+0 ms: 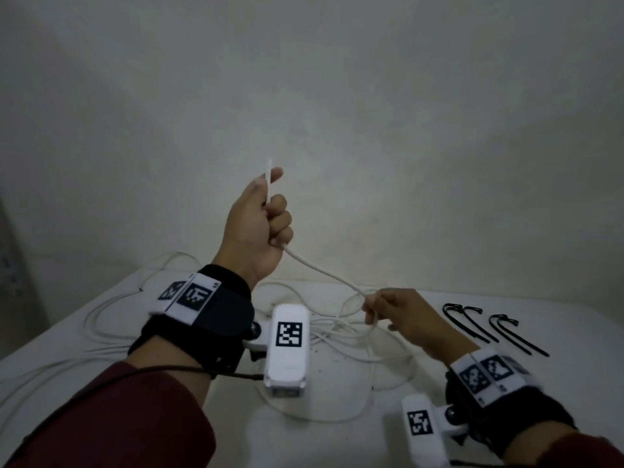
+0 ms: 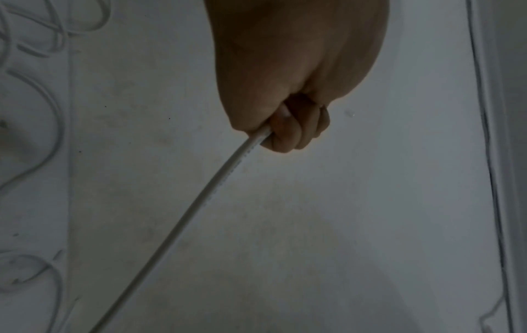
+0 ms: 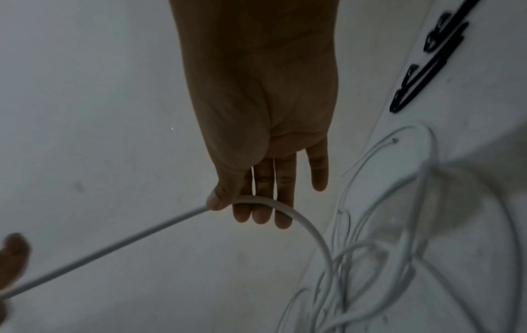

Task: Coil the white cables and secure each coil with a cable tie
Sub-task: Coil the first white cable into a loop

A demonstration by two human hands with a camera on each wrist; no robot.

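My left hand (image 1: 273, 206) is raised above the table in a fist around a white cable (image 1: 320, 270), whose short end sticks up past the thumb. In the left wrist view the curled fingers (image 2: 293, 133) grip the cable (image 2: 199, 202). From there it slopes down and right to my right hand (image 1: 373, 310), low over the table. There the thumb pinches the cable (image 3: 114, 245) against nearly straight fingers (image 3: 265, 198), and it bends down into the loose pile. Two pairs of black cable ties (image 1: 472, 320) (image 3: 422, 72) lie on the table right of the right hand.
A tangle of loose white cables (image 1: 341, 336) sprawls over the white table (image 1: 580, 319), with loops trailing to its left edge (image 1: 101, 312). A plain pale wall stands close behind the table. Wrist cameras with marker tags sit on both forearms.
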